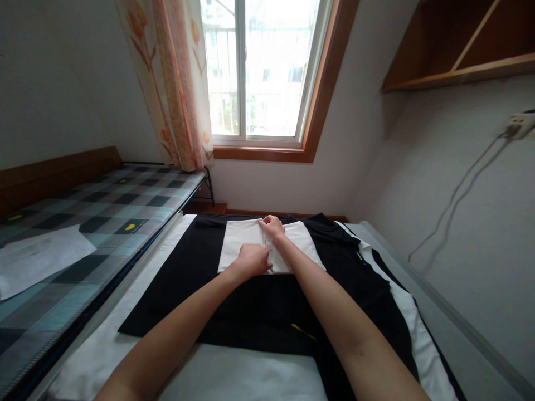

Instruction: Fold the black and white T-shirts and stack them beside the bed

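A flat white piece (240, 236), seemingly folded cloth, lies on a black garment (179, 284) spread out before me. Down its middle runs a crease or seam, partly covered by my hands. My left hand (253, 259) is closed, fingers curled in against the white piece near the lower end of that seam. Slightly farther away, my right hand (273, 228) pinches the same piece by its far edge, at the top of the seam. My fingertips are small in view and partly hidden. The garment's short sleeve (334, 236) lies to the right.
White sheeting (242, 370) is under the garment. To the left stands a bed with a checked mattress (137, 206), a paper sheet (45, 253) on it. A curtain (179, 83) and a window (271, 67) are ahead. A cable (455, 192) hangs along the right wall.
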{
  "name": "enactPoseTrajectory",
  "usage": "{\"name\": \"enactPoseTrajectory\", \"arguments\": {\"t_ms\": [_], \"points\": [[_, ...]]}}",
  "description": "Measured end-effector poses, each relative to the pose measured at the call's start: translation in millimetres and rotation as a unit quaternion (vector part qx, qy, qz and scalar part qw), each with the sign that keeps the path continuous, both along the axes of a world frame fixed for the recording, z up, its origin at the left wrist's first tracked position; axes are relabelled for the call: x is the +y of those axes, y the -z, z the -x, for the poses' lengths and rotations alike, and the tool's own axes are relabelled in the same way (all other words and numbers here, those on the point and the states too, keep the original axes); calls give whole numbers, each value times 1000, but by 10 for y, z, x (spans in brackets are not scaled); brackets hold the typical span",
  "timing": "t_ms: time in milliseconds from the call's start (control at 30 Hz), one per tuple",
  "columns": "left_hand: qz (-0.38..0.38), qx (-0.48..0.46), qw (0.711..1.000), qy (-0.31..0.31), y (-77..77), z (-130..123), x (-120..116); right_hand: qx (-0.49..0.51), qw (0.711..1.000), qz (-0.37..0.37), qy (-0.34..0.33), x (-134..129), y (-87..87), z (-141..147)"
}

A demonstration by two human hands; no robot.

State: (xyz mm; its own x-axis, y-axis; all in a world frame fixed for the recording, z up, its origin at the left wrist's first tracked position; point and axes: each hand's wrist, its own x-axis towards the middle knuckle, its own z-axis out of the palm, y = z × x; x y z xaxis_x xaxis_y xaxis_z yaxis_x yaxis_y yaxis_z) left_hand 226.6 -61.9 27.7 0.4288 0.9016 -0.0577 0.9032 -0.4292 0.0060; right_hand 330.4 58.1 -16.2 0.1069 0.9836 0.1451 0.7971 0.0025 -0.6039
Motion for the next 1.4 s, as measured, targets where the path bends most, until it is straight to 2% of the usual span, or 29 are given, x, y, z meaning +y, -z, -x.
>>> {"name": "enactPoseTrajectory", "arguments": {"t_ms": [200,433,533,633,767,900,1167,1300,1400], "points": [[-3,-24,999,25,38,-22,-4,-6,1000,-27,13,-8,3,-22],[-5,-45,999,8,3,-22,-3,-17,997,-70,-18,-67,-62,-126],[-69,-102,992,-6,29,-3,56,-17,995,-95,-13,-89,-147,-385],[-131,-154,979,38,156,36,129,-37,993,-114,22,-154,-197,-784],[-85,-137,978,131,352,86,177,-52,994,-58,71,-310,-187,-1321],[-66,-120,981,139,406,102,164,-44,997,24,65,-479,-139,-1589],[-71,-119,982,125,397,91,162,-26,998,61,26,-646,-72,-1479],[-102,-119,984,82,421,91,187,3,998,62,6,-696,-129,-1416],[-117,-120,984,61,373,115,216,51,997,54,-8,-724,-195,-1444]]}}
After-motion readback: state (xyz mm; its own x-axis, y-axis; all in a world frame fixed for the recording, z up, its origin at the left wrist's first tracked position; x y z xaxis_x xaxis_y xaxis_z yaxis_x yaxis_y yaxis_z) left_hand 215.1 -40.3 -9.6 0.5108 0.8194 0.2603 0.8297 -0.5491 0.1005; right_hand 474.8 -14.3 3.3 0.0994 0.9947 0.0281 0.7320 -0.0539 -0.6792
